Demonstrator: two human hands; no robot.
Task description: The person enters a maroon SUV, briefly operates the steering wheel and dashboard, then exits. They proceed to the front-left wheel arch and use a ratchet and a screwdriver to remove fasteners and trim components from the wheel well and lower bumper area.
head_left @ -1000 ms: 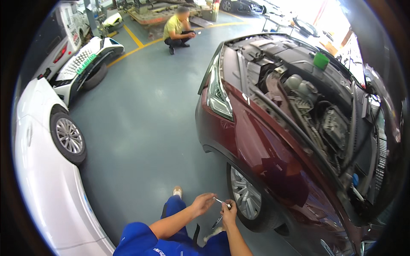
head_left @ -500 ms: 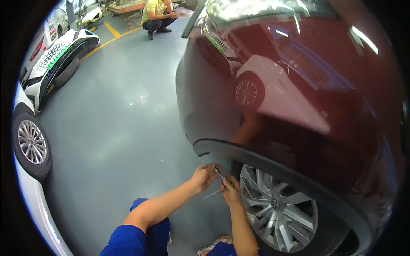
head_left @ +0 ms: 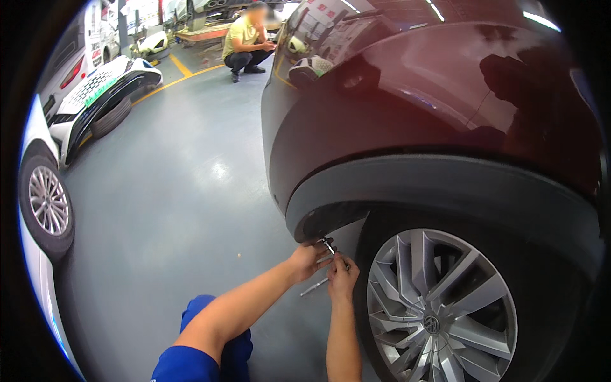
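Note:
Below the front edge of the wheel arch trim (head_left: 439, 172) of a dark red car (head_left: 382, 108), both my hands are raised close together. My right hand (head_left: 344, 277) is closed around what looks like a ratchet wrench (head_left: 313, 288), whose slim silver handle sticks out to the lower left. A short bright shaft runs from that hand up to my left hand (head_left: 309, 260). My left fingers are closed about the shaft's upper end, touching or nearly touching the trim's lower edge. What lies at the very tip is too small and dark to make out.
Just right of my hands stands the car's wheel (head_left: 439, 312) with silver spokes. At the left are a white car's wheel (head_left: 48, 200) and a detached white bumper (head_left: 95, 95) by a loose tyre (head_left: 112, 120). A person in a yellow shirt (head_left: 245, 38) squats at the back.
My view has come lower and closer to the car, so the wheel and arch look larger. My hands and the wrench have come up against the arch's lower edge.

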